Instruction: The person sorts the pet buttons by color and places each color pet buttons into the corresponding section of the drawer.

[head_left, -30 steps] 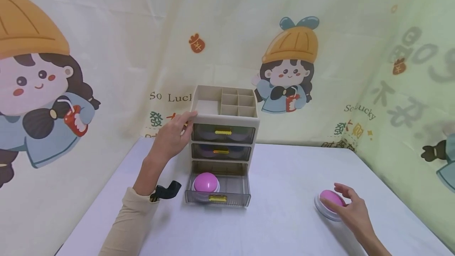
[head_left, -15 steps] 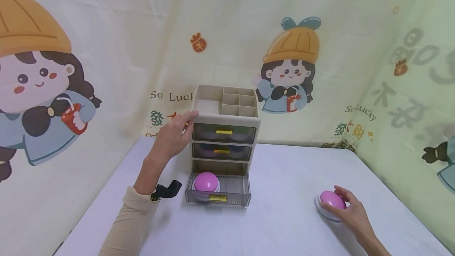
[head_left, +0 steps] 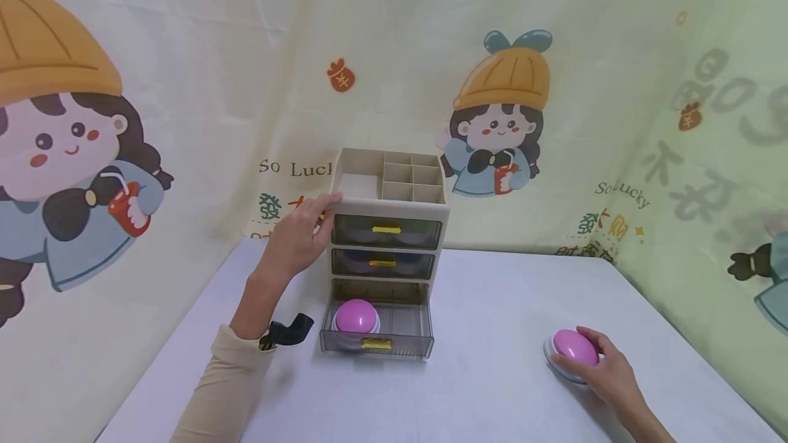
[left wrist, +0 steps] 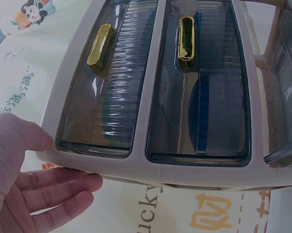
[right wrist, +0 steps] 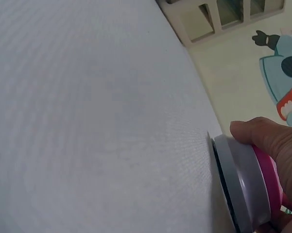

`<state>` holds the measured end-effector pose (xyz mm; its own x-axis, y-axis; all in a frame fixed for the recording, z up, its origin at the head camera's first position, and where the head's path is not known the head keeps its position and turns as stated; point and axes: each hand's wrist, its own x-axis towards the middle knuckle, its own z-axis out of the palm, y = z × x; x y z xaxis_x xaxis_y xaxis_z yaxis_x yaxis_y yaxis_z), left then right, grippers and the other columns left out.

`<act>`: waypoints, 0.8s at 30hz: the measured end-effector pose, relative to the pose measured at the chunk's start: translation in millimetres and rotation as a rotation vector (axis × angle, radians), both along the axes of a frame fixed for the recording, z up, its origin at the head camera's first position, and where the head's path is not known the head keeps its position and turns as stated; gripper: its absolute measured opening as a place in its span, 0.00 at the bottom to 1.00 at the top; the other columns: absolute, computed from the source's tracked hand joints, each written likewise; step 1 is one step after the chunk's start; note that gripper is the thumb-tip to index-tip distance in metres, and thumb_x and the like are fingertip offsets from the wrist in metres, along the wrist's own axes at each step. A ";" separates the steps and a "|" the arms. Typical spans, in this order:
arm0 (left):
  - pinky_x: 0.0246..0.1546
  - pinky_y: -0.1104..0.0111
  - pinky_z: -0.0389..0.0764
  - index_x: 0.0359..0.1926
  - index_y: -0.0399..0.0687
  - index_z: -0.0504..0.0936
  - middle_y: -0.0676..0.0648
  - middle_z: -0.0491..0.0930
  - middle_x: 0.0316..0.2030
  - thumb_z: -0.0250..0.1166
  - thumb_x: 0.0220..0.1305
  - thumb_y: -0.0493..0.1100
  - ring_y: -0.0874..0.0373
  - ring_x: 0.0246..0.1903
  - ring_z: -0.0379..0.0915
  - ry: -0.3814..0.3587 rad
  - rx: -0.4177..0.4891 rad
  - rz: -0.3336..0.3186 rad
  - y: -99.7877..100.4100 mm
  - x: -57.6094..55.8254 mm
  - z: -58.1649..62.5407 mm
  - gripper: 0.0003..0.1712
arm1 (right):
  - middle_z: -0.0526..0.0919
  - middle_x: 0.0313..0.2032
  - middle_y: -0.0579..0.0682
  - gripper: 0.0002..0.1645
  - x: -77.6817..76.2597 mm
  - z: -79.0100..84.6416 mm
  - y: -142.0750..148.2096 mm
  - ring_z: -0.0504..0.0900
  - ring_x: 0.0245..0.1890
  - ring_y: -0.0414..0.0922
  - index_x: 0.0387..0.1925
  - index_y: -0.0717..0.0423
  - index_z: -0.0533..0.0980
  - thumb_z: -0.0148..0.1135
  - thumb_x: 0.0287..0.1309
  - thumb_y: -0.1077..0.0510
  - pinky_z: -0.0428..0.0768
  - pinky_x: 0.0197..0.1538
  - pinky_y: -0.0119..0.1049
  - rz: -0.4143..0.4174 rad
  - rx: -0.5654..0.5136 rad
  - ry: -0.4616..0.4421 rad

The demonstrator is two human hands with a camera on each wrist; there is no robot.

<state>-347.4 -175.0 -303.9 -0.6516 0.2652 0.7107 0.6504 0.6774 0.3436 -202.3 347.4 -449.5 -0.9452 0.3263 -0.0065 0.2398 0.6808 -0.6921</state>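
My left hand grips the upper left corner of a beige drawer organizer. In the left wrist view, the thumb lies against the organizer's frame, and the other fingers spread along its side. My right hand holds a round push button with a pink dome and white base, on the table at right. The right wrist view has the thumb on the white base; the other fingers are mostly hidden. A similar pink push button sits in the left part of the pulled-out bottom drawer.
Two closed smoky drawers, the upper and middle, have gold handles and dim round shapes inside. Divided compartments top the organizer. A white-covered table lies beneath, with a printed cartoon curtain behind.
My right hand's thumb and fingers have closed in around the push button, shifting slightly. The left hand has stayed at the organizer's corner.
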 end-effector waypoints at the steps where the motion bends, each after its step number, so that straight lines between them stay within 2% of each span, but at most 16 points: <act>1: 0.22 0.64 0.71 0.66 0.47 0.77 0.38 0.84 0.51 0.60 0.74 0.39 0.51 0.23 0.70 -0.001 0.000 0.001 -0.3 0.5 -0.1 0.22 | 0.64 0.69 0.73 0.60 0.4 0.0 -0.2 0.72 0.62 0.62 0.76 0.64 0.55 0.74 0.57 0.38 0.76 0.45 0.31 -0.004 0.001 0.005; 7: 0.22 0.65 0.70 0.66 0.47 0.77 0.38 0.84 0.51 0.60 0.74 0.38 0.52 0.22 0.70 -0.001 0.002 0.002 -0.8 1.1 -1.9 0.22 | 0.65 0.70 0.70 0.59 1.9 -0.3 -0.1 0.72 0.61 0.57 0.76 0.62 0.56 0.74 0.56 0.36 0.75 0.42 0.25 -0.033 -0.026 0.021; 10: 0.21 0.65 0.70 0.66 0.47 0.77 0.38 0.84 0.51 0.60 0.74 0.38 0.53 0.21 0.69 -0.006 -0.002 0.004 -0.2 0.6 -2.5 0.22 | 0.67 0.70 0.67 0.58 3.5 -2.0 1.5 0.74 0.53 0.40 0.76 0.61 0.58 0.73 0.56 0.35 0.73 0.42 0.21 -0.065 -0.041 0.029; 12: 0.21 0.65 0.69 0.66 0.47 0.77 0.38 0.84 0.50 0.60 0.74 0.39 0.53 0.21 0.68 -0.009 -0.003 0.004 0.2 0.9 -2.3 0.22 | 0.68 0.69 0.66 0.56 4.9 -3.1 3.0 0.71 0.47 0.27 0.76 0.60 0.59 0.72 0.57 0.35 0.72 0.42 0.19 -0.079 -0.072 0.047; 14: 0.20 0.65 0.69 0.66 0.47 0.77 0.38 0.84 0.50 0.60 0.74 0.39 0.53 0.21 0.67 -0.009 -0.006 0.004 0.7 1.5 -1.7 0.22 | 0.75 0.64 0.57 0.54 5.4 -4.2 4.5 0.66 0.41 0.19 0.75 0.60 0.61 0.72 0.58 0.37 0.71 0.42 0.18 -0.098 -0.111 0.068; 16: 0.20 0.65 0.69 0.66 0.47 0.77 0.38 0.84 0.49 0.60 0.74 0.39 0.53 0.20 0.67 -0.007 -0.008 0.006 0.9 2.0 -1.2 0.22 | 0.80 0.55 0.42 0.52 5.3 -3.9 5.5 0.66 0.39 0.16 0.74 0.61 0.61 0.72 0.60 0.40 0.71 0.43 0.17 -0.105 -0.174 0.087; 19: 0.20 0.65 0.69 0.66 0.47 0.77 0.38 0.84 0.50 0.60 0.74 0.39 0.53 0.20 0.66 -0.003 -0.012 0.008 0.9 2.0 -0.3 0.22 | 0.73 0.42 0.20 0.49 4.7 -1.6 5.6 0.69 0.40 0.17 0.74 0.60 0.62 0.72 0.61 0.43 0.72 0.44 0.16 -0.106 -0.278 0.092; 21: 0.20 0.65 0.69 0.66 0.47 0.77 0.38 0.84 0.50 0.60 0.74 0.39 0.54 0.20 0.66 -0.003 -0.014 0.009 0.5 1.5 -0.1 0.22 | 0.70 0.38 0.15 0.46 4.6 0.4 4.8 0.70 0.41 0.18 0.73 0.57 0.63 0.72 0.61 0.44 0.73 0.44 0.16 -0.096 -0.333 0.086; 24: 0.20 0.65 0.69 0.66 0.47 0.77 0.38 0.84 0.50 0.60 0.74 0.39 0.54 0.20 0.66 -0.001 -0.012 0.006 -0.1 1.4 0.0 0.22 | 0.70 0.38 0.14 0.44 4.8 2.9 2.4 0.71 0.42 0.18 0.72 0.55 0.65 0.72 0.61 0.44 0.73 0.45 0.17 -0.073 -0.346 0.085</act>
